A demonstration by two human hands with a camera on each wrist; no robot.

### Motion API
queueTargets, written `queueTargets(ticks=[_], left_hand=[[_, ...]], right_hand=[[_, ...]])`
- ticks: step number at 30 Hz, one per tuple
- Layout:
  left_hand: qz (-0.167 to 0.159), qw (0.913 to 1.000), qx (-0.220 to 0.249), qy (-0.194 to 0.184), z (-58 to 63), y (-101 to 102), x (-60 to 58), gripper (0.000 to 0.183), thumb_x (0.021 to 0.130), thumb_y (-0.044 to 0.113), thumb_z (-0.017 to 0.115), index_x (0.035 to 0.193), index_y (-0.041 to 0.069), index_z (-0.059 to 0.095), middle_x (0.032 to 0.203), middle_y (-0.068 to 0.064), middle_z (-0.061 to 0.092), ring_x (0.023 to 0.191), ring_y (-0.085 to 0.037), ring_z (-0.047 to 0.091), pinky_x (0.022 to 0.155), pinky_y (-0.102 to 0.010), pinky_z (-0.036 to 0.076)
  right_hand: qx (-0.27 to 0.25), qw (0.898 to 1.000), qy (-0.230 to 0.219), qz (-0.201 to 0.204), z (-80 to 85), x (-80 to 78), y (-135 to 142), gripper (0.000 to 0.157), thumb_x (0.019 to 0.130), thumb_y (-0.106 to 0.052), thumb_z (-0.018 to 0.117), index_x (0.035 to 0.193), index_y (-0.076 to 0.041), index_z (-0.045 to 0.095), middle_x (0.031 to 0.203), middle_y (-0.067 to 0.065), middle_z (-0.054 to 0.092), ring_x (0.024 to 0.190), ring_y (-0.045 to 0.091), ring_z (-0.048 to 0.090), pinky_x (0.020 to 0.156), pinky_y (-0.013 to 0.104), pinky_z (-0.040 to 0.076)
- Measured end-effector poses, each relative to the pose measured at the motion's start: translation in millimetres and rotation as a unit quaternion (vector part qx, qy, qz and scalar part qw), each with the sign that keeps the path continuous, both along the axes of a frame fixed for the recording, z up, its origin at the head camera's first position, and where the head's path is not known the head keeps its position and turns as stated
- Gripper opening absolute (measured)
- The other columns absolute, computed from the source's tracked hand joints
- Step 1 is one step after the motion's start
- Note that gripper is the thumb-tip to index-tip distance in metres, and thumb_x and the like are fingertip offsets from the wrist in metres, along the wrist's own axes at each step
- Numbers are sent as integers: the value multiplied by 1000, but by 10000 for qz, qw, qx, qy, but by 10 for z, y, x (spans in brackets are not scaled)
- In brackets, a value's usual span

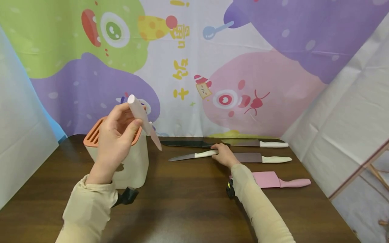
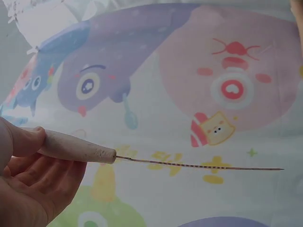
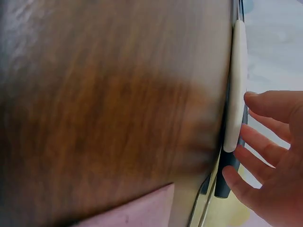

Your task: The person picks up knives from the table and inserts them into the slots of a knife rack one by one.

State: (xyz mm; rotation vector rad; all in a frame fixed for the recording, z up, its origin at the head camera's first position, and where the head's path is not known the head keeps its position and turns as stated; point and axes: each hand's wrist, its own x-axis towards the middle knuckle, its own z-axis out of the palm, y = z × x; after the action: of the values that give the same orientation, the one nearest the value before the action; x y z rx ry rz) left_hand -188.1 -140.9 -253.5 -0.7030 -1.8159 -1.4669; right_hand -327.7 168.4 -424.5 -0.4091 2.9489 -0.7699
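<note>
My left hand [image 1: 113, 138] holds a pale pink knife [image 1: 141, 113] by its handle, thumb against the fingers, beside and above a cream knife block [image 1: 139, 165] with an orange slotted top [image 1: 94, 133]. In the left wrist view the blade [image 2: 203, 166] shows edge-on as a thin line. Over the table, my right hand [image 1: 224, 154] is at the handle end of a small white-handled knife [image 1: 205, 154], whose blade points left. In the right wrist view the thumb and loosely spread fingers are right at the side of the white handle [image 3: 236, 90].
A long black knife [image 1: 182, 143] lies at the back. To its right are a white-handled knife [image 1: 273, 144], a cream-handled cleaver [image 1: 276, 159] and a pink cleaver [image 1: 267, 179]. A printed cloth [image 1: 182, 114] hangs behind the brown table [image 1: 182, 209].
</note>
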Motion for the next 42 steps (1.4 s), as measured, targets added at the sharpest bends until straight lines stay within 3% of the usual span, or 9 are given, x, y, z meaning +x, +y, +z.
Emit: queueTargets(ticks=[7,13,17,20,31,39,42], left_hand=[[71,9991,420,-39,91,-75,64,37,83,-8,58,119,-4,53,108,-1,63,93,-11,60,83,-19,47],[477,9985,201,-151,139,-108,93,37,83,-6,58,119,0,54,110,-2,63,98,-11,60,86,-18,47],[292,9988,383,21,160,-137,84,36,83,-8,57,119,-2,54,111,-7,63,99,-13,60,87,-19,47],[338,9981,498,147,185,-171,88,36,83,-9,56,118,-2,54,111,-9,63,100,-14,60,88,-20,47],[781,9952,468,355,270,-285,109,35,85,-9,52,119,-3,54,109,-8,63,100,-19,59,81,-20,47],[178,9922,1193,306,270,-375,118,32,86,-11,50,117,-4,54,106,-12,63,101,-22,59,83,-20,48],[164,9911,1275,359,293,-404,125,31,86,-11,50,116,-5,54,106,-14,62,102,-23,59,88,-21,47]], right_hand=[[428,9988,-218,-42,-15,12,-3,33,85,-10,62,117,-6,59,115,13,55,105,28,53,89,42,45],[579,9980,-205,-132,-40,19,11,29,83,-7,64,112,-6,61,116,14,54,105,29,53,88,41,46],[538,9981,-213,-193,-42,38,19,27,82,-5,65,109,-6,62,117,14,54,104,29,53,86,41,47],[422,9986,-219,-241,-36,57,20,25,81,-4,66,106,-5,63,113,13,57,101,28,55,85,41,47],[-34,9994,-315,-141,4,94,43,28,78,-6,69,105,-3,63,99,11,64,88,22,58,79,36,48],[-542,9975,-445,-100,30,183,127,26,79,-10,68,103,-2,63,96,10,64,82,19,58,77,35,48],[-768,9961,-421,-98,34,208,135,26,81,-12,67,104,-3,63,97,9,64,79,17,56,74,33,47]])
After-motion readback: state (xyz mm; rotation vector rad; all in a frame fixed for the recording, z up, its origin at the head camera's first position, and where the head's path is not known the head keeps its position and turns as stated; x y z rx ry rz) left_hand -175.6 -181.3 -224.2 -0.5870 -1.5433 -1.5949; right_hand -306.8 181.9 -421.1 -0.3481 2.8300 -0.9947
